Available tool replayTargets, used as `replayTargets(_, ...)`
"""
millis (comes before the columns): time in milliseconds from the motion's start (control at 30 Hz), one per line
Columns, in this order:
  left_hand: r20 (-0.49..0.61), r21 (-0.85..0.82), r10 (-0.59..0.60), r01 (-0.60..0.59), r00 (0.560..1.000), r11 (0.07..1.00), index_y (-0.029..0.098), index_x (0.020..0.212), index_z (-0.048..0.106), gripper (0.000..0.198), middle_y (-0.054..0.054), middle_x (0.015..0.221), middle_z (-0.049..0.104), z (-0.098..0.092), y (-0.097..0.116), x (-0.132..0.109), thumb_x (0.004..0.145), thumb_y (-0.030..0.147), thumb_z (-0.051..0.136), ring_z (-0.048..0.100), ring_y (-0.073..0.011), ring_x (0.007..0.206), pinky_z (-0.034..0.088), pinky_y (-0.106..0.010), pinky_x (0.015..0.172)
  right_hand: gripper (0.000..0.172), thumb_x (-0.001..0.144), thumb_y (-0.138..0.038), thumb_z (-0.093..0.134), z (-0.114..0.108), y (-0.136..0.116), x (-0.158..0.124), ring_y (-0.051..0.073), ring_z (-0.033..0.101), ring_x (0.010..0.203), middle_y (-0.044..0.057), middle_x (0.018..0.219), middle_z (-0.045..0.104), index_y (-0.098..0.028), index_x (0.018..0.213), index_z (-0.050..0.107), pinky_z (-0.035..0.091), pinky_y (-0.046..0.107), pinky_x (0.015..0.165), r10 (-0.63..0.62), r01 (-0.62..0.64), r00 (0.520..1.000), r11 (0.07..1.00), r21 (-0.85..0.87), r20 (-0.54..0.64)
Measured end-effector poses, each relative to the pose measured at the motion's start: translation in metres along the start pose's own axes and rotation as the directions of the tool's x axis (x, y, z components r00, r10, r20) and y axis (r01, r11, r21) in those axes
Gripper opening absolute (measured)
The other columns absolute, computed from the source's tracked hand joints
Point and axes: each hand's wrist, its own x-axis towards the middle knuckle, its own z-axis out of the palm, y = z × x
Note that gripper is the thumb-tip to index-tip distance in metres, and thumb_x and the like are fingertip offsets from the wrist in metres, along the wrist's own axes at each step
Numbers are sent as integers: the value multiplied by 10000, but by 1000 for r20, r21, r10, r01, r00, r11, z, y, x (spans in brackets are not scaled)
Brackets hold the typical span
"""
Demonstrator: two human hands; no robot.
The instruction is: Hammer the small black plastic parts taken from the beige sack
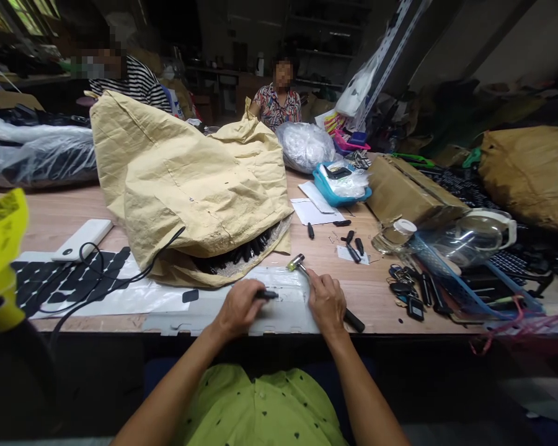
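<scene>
My right hand (326, 301) is closed around the handle of a small hammer (296, 262), its metal head pointing up and away from me and the black grip end sticking out below the hand. In my left hand (244, 305), closed, is a small black elongated part (266, 295), its tip pointing right. Both hands are over a grey metal plate (279, 313) at the table's front edge. Behind them lies a large tan sack (190, 179), its mouth open towards me, with many black parts (246, 251) inside.
Left are a sheet of black stickers (74, 282), a white power bank (86, 238) and a black cable (121, 282). To the right lie loose black parts (352, 248), keys (402, 288), a glass jug (478, 238), a blue basket (474, 279) and a cardboard box (409, 192). Two people sit opposite.
</scene>
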Motion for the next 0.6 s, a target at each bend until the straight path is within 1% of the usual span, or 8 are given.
replayTargets(67, 134, -88, 132, -121, 982, 989, 210, 1083, 634, 250, -94, 961, 700, 9, 14, -21, 976, 319, 436, 626, -222, 886, 483, -365, 841, 373, 925, -146, 493, 0, 0, -1, 196, 443, 759, 57, 812, 571, -291, 1204, 693, 328, 306, 651, 1, -1, 1000, 1000, 19, 20)
replayTargets(167, 413, -185, 259, -198, 873, 963, 227, 1131, 643, 316, -96, 948, 721, 30, 24, -54, 996, 351, 385, 650, -208, 860, 491, -321, 835, 387, 919, -134, 494, 0, -1, -1, 194, 446, 760, 53, 799, 560, -293, 1213, 690, 330, 304, 655, 10, -10, 1000, 1000, 18, 23)
replayTargets(200, 482, -194, 234, -157, 845, 968, 237, 1177, 635, 333, -93, 987, 728, 38, 22, -62, 995, 361, 385, 661, -208, 885, 497, -309, 839, 388, 919, -129, 490, 0, -2, 0, 193, 445, 757, 52, 795, 559, -290, 1209, 691, 331, 303, 656, 12, -13, 1000, 1000, 12, 17)
replayTargets(267, 560, -146, 54, 35, 827, 989, 278, 1275, 601, 367, -71, 1096, 731, 57, 9, -75, 982, 382, 406, 675, -217, 970, 515, -301, 851, 388, 917, -118, 487, 0, -4, 0, 191, 444, 751, 50, 795, 560, -283, 1200, 695, 331, 304, 655, 16, -16, 1000, 1000, 3, 9)
replayTargets(333, 549, -39, -195, 258, 813, 965, 318, 1304, 596, 387, -46, 1143, 731, 76, -11, -82, 953, 389, 448, 671, -237, 1046, 527, -321, 883, 392, 910, -104, 488, -1, -6, 1, 190, 446, 749, 49, 801, 565, -277, 1192, 698, 331, 302, 653, 16, -16, 1000, 1000, -3, 2)
replayTargets(400, 486, 53, -361, 385, 796, 921, 321, 1279, 629, 390, -55, 1130, 736, 94, -32, -86, 935, 350, 448, 658, -269, 1093, 511, -375, 943, 395, 904, -92, 489, 0, -7, 1, 188, 450, 746, 45, 799, 568, -274, 1184, 700, 332, 298, 651, 12, -12, 1000, 1000, -10, -13)
replayTargets(500, 390, 125, -447, 434, 805, 892, 306, 1233, 670, 416, -81, 1086, 741, 113, -53, -89, 902, 269, 421, 648, -322, 1108, 465, -480, 1002, 386, 904, -92, 489, 0, -7, 1, 187, 453, 739, 41, 787, 569, -273, 1172, 701, 333, 296, 648, 7, -8, 999, 1000, -11, -40)
replayTargets(600, 332, 145, -451, 427, 829, 892, 317, 1201, 688, 436, -82, 1071, 745, 121, -61, -93, 848, 256, 440, 641, -358, 1115, 460, -530, 997, 381, 906, -111, 494, 1, -6, 0, 192, 458, 745, 45, 786, 566, -285, 1180, 695, 334, 300, 637, 10, -10, 1000, 1000, 12, -30)
